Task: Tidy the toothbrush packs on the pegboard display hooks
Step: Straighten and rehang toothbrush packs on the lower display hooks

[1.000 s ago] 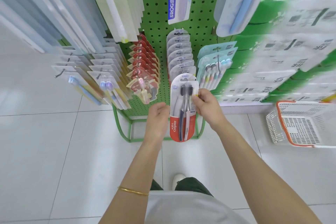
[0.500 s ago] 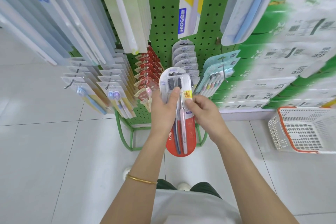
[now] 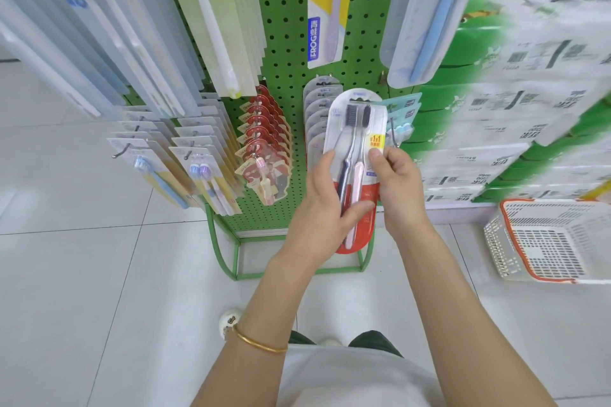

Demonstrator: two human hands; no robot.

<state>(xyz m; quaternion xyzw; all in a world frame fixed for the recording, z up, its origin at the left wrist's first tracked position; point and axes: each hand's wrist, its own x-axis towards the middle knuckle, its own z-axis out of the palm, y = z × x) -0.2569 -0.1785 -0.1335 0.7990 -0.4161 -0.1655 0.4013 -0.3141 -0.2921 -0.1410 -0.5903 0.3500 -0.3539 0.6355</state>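
Green pegboard (image 3: 287,43), white-tiled shop floor: at frame centre, the left hand (image 3: 317,208) and right hand (image 3: 396,185) grip a twin toothbrush pack (image 3: 355,129) by its edges before the grey row (image 3: 315,109). Hanging it well likely means holding it level and threading its top hole squarely.

A green pegboard stand (image 3: 291,43) rests on the white tiled floor (image 3: 82,274); its hooks carry rows of pale packs (image 3: 148,149) at left, red packs (image 3: 264,129), grey packs (image 3: 315,109) and teal packs (image 3: 405,106); a white-and-orange basket (image 3: 545,241) sits on the floor at right.
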